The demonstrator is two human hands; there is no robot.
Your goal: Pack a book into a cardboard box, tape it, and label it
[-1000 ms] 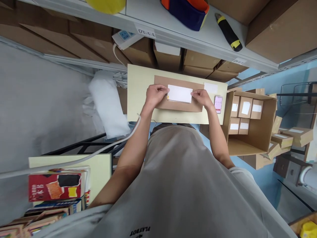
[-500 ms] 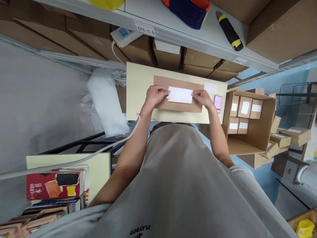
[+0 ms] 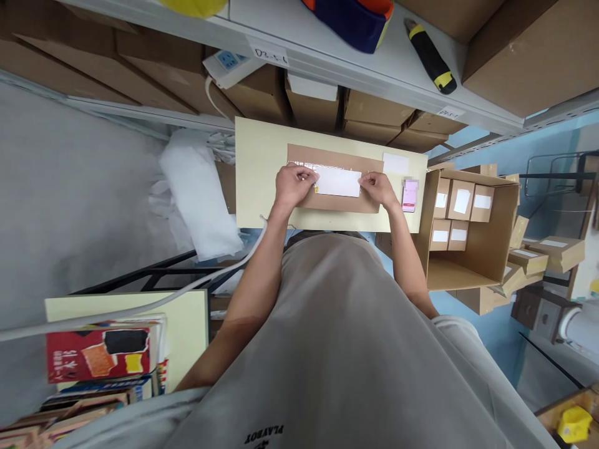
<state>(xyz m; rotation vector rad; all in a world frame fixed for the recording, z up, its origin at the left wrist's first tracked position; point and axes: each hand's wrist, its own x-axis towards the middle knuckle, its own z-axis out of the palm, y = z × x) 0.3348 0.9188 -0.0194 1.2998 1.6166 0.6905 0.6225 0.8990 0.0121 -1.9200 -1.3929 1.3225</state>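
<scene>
A flat brown cardboard parcel (image 3: 344, 159) lies on a pale yellow table (image 3: 259, 168). A white label (image 3: 337, 182) rests on top of it. My left hand (image 3: 291, 185) pinches the label's left end, where a small yellow tab shows. My right hand (image 3: 377, 188) pinches the label's right end. Both hands have their fingers closed on the label and rest on the parcel.
A pink phone (image 3: 410, 194) and a white slip (image 3: 395, 163) lie at the table's right. An open carton (image 3: 491, 249) of small labelled boxes stands to the right. Shelves with cartons, a utility knife (image 3: 429, 57) and a power strip (image 3: 229, 62) are ahead. White foam roll (image 3: 199, 193) and books (image 3: 100, 355) are left.
The view has shifted slightly; my hands and the label sit a little lower on the parcel, and a strip at the label's upper edge now shows.
</scene>
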